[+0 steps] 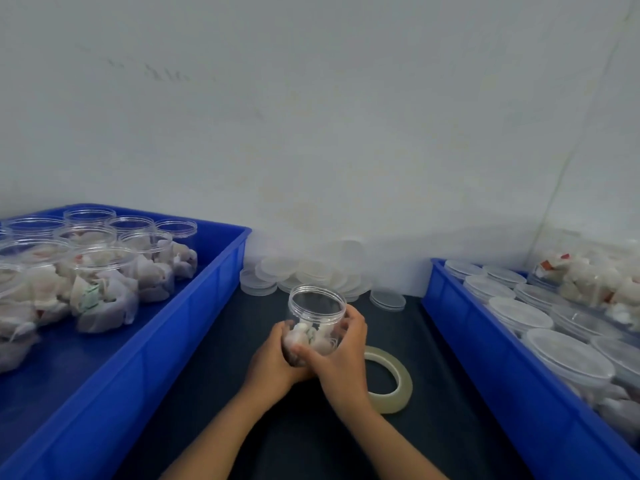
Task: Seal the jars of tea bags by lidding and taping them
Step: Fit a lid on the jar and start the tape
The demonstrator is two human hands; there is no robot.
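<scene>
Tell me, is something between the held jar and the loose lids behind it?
Nothing visible. The jar, held by the left hand and right hand, is open-topped, and only bare dark table lies between it and the lids.

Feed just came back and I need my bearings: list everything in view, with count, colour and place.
jar: one, clear, open, tea bags inside, centre, held in both hands
tape: one roll, pale, on mat beside right hand
lids: loose pile, clear, at wall behind jar
left bin: one, blue, several unlidded filled jars
right bin: one, blue, many lidded jars
mat: one, dark, between bins
left hand: grips jar
right hand: grips jar
</scene>
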